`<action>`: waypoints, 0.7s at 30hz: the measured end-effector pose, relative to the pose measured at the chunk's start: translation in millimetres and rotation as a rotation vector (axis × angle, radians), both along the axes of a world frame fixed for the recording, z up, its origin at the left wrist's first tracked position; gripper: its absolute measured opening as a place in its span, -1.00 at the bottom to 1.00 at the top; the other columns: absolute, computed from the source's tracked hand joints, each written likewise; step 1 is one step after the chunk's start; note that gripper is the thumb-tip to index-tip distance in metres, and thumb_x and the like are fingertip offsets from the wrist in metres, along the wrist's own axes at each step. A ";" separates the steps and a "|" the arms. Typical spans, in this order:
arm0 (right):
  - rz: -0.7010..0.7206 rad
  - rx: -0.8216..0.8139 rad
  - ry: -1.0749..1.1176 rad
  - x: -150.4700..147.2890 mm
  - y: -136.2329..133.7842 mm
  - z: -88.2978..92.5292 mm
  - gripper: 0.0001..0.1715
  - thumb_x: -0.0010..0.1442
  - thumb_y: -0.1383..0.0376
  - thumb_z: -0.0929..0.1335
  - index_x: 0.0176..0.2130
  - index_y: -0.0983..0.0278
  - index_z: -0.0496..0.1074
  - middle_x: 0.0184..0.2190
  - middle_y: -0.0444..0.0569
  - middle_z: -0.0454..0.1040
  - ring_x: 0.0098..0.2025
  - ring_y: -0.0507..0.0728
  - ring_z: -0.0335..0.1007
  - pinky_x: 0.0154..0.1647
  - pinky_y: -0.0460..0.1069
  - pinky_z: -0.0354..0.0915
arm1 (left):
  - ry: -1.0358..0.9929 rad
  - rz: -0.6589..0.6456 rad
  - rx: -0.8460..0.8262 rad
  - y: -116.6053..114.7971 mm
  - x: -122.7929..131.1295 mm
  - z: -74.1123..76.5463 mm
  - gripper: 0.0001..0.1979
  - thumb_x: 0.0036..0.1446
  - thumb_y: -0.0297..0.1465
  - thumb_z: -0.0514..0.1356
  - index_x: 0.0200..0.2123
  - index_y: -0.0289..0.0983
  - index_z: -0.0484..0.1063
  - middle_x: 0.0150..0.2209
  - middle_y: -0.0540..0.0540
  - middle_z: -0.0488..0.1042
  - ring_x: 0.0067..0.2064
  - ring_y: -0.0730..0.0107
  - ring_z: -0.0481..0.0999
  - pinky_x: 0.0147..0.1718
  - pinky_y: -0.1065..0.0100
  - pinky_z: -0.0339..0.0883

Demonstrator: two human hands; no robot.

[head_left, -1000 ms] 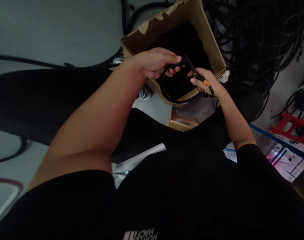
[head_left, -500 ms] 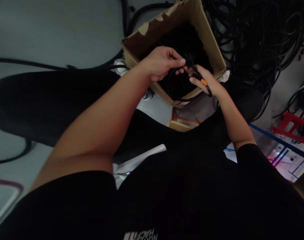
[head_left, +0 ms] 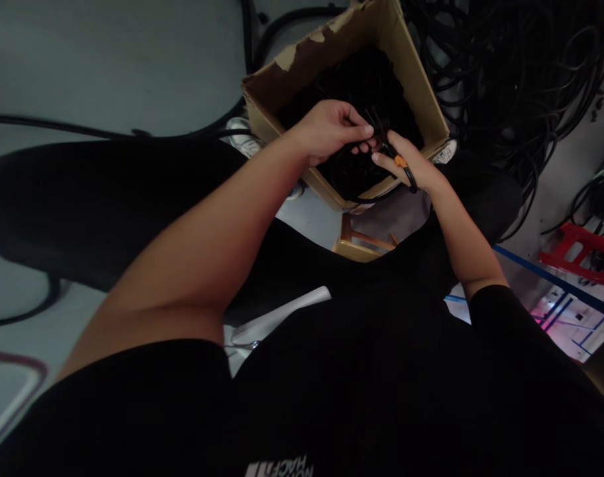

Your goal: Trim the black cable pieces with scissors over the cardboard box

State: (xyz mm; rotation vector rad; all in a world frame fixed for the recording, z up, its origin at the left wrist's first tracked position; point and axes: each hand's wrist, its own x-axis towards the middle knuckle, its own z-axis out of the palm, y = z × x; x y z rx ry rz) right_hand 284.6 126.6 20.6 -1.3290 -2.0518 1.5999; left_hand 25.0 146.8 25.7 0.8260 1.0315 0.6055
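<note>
Okay, so from up here we're looking down at two bare hands working right over a cardboard box (head_left: 399,46) with a torn, ragged top edge, and the box is stuffed with tangled black cables (head_left: 354,76). The left hand (head_left: 329,130) is closed around a length of black cable (head_left: 376,197), and the right hand (head_left: 412,163) is gripping the same run with its fingers, right by a small orange collar (head_left: 400,161). That cable sits above the near corner of the box, with its loop sagging close to the near rim. Our worry from here is the grip on the right: it looks like a fairly tight fingertip pinch, so if the cable is slick or gets tugged, it could slip out. If it drops, black on black in this dim light, we'd have a hard time picking it out of the pile. The sagging loop could also catch on the rim or snag the cables below, and pulling against that snag could drag more of the tangle up. There's a big heap of black cables (head_left: 513,73) right beside the box too, so a wide swing of the loop could hook into that as well.
</note>
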 end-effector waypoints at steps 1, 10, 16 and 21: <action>0.003 -0.004 0.000 0.1 -0.2 0.3 -0.08 0.63 -0.50 0.53 0.34 0.21 0.59 0.29 0.24 0.74 0.43 0.44 0.70 0.71 0.43 0.60 | -0.007 -0.005 0.013 -0.1 -0.4 -3.9 -0.57 0.57 -0.31 0.69 -0.33 -0.10 0.61 -0.25 -0.04 0.86 -0.18 0.15 0.68 0.34 -0.16 0.71; 0.003 -0.021 -0.065 -10.8 0.2 22.1 -0.10 0.57 -0.53 0.54 0.26 0.16 0.60 0.22 0.20 0.76 0.34 0.45 0.67 0.67 0.50 0.63 | 0.005 -0.061 0.081 1.6 -0.7 -18.1 -0.52 0.40 -0.02 0.76 -0.30 -0.04 0.59 -0.22 -0.06 0.86 0.01 -0.08 0.80 0.34 -0.28 0.69; 0.014 -0.017 -0.087 -4.4 -2.4 7.0 -0.17 0.65 -0.47 0.50 0.28 0.17 0.57 0.28 0.22 0.73 0.37 0.42 0.66 0.66 0.43 0.63 | 0.001 -0.059 0.055 2.1 2.2 -11.2 -0.55 0.43 -0.15 0.74 -0.27 -0.05 0.55 -0.30 -0.05 0.79 0.31 -0.19 0.81 0.46 -0.21 0.66; -0.053 -0.069 -0.066 -7.4 -8.2 -0.9 -0.16 0.71 -0.48 0.42 0.27 0.20 0.52 0.23 0.19 0.70 0.17 0.33 0.74 0.42 0.33 0.78 | -0.113 -0.039 0.083 -0.3 6.1 -2.5 -0.55 0.33 0.14 0.72 -0.15 0.05 0.66 -0.31 0.01 0.81 0.51 -0.25 0.67 0.63 -0.25 0.45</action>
